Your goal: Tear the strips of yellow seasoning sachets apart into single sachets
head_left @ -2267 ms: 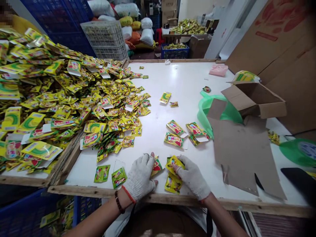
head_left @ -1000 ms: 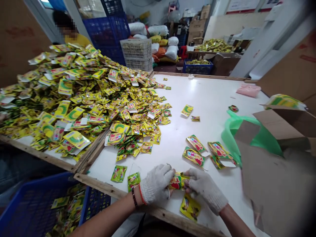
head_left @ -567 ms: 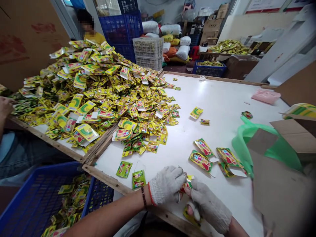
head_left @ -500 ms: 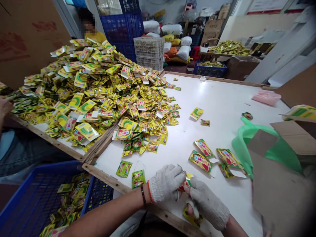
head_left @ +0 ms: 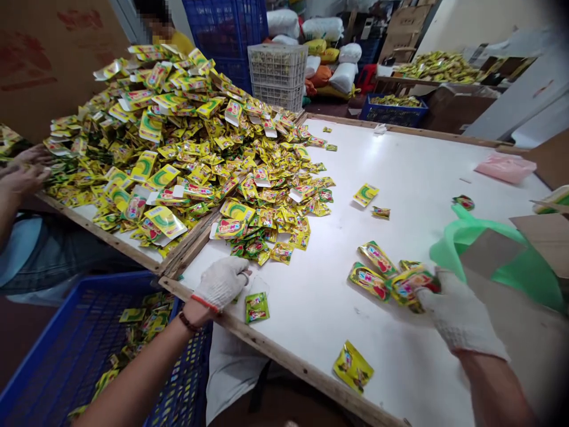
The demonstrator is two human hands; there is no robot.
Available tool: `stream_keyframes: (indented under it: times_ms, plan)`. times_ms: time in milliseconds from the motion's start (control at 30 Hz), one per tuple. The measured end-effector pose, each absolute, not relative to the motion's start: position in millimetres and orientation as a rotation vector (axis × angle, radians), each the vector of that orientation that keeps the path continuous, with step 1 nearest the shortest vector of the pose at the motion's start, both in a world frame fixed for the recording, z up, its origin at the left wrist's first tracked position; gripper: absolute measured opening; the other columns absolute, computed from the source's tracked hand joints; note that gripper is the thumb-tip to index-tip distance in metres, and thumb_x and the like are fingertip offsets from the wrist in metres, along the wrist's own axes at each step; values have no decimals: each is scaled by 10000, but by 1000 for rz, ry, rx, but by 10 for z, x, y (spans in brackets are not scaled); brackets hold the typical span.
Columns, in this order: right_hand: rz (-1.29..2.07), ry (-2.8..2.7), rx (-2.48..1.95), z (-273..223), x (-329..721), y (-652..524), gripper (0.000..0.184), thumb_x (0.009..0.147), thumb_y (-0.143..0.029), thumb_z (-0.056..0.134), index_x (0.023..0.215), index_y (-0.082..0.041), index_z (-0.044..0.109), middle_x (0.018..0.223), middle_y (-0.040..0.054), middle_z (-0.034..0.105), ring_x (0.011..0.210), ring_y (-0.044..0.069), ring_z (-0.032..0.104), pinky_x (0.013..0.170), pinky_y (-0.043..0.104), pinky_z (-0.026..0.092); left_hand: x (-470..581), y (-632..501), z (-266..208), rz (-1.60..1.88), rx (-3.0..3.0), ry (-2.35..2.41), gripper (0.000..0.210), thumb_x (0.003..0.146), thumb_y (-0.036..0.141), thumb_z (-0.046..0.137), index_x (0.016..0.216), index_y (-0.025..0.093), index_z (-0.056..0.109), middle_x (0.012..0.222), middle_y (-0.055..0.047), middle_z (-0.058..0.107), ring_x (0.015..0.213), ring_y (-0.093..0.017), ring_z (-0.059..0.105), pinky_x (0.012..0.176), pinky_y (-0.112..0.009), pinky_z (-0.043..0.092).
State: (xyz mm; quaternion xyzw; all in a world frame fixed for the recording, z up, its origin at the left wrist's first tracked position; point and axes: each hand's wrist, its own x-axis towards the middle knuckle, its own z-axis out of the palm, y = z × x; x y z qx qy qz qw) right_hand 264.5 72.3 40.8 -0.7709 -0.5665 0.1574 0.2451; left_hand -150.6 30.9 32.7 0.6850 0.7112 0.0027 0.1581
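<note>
My right hand (head_left: 462, 311), in a white knitted glove with bare fingertips, grips a small printed candy box (head_left: 411, 286) low over the white tabletop. Under and beside it lie more small boxes (head_left: 368, 281), partly overlapped. My left hand (head_left: 223, 281), gloved the same way, rests at the table's near edge with its fingers curled down. Its fingertips cover the spot where one green sachet lay; what they hold, if anything, is hidden. Just right of it lies another green sachet (head_left: 256, 307). A yellow-green sachet (head_left: 353, 366) lies flat near the front edge.
A big heap of yellow boxes and sachets (head_left: 178, 142) spreads over the left side. A wooden rim (head_left: 284, 353) edges the table. At right are a green plastic basin (head_left: 448, 237) and a pink bag (head_left: 504, 169). A blue crate (head_left: 66, 332) stands below left; a co-worker's hands (head_left: 22, 172) are beside the heap.
My hands have parted from the small box they held together. The right moved right with a box to the other boxes; the left moved left over a green sachet. The view shifted slightly.
</note>
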Motion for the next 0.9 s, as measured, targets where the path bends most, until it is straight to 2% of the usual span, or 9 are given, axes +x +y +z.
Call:
stream_keyframes:
  times_ms: [33,100,200,267,367,533,733,833,900]
  plan:
    - [248,-1585,-2134,408,2577,777,601,626,-292,634,1171,-71,511,983,225,596,887,361,564,692,456,444,-1534,231,318,-37,1954,2023,199,809,330,426,728,201,554,782,-29,592,776,-184,541,655,-265,361]
    - [91,-1646,-2086,393,2273,869,583,699,-295,563,1219,-58,449,1177,245,494,1098,368,459,861,466,388,-1510,79,287,-91,1962,1999,174,774,345,473,725,196,548,803,-33,582,773,-188,536,648,-267,360]
    - [463,-1904,-1707,281,1517,967,357,785,-224,431,1118,-117,500,1107,155,544,1063,257,494,927,400,369,-1352,-73,214,-65,1967,2001,159,694,316,565,789,190,546,867,-40,563,791,-190,526,661,-270,366]
    - [674,-2075,-1572,145,972,1028,265,783,-193,449,1026,-175,555,1021,85,584,969,188,548,875,297,411,-1242,-115,155,27,1963,1977,152,664,248,581,798,187,541,866,-37,560,797,-188,522,672,-269,368]
    - [792,-2161,-1552,-67,373,1155,181,759,-238,529,920,-178,584,997,98,553,877,204,565,784,308,432,-1163,-120,61,227,1853,1917,74,674,160,535,744,183,526,780,-16,564,747,-168,521,650,-257,373]
    - [901,-2134,-1624,-196,243,1298,175,661,-204,630,811,-158,554,973,103,523,830,209,552,703,313,421,-1229,-46,-81,735,1293,1861,345,697,221,565,1036,181,516,875,-11,601,754,-146,559,671,-238,438]
    - [1352,-2110,-1421,14,661,902,148,790,-285,462,869,-174,521,668,-21,562,559,108,532,488,202,412,-1157,61,-138,1062,801,1486,266,688,383,606,782,140,550,695,14,559,530,-95,537,487,-208,459]
    - [1540,-2009,-1354,103,741,674,136,762,-261,467,825,-165,539,634,-25,550,519,98,503,457,195,389,-1023,80,-122,1059,759,1354,293,670,393,640,760,129,551,682,6,573,534,-96,558,481,-188,453]
    - [1436,-2029,-1394,127,748,597,95,717,-225,502,756,-159,559,651,-11,565,566,111,508,500,210,388,-948,85,-98,1015,762,1293,326,679,426,632,772,124,554,687,-8,589,520,-102,558,468,-196,454]
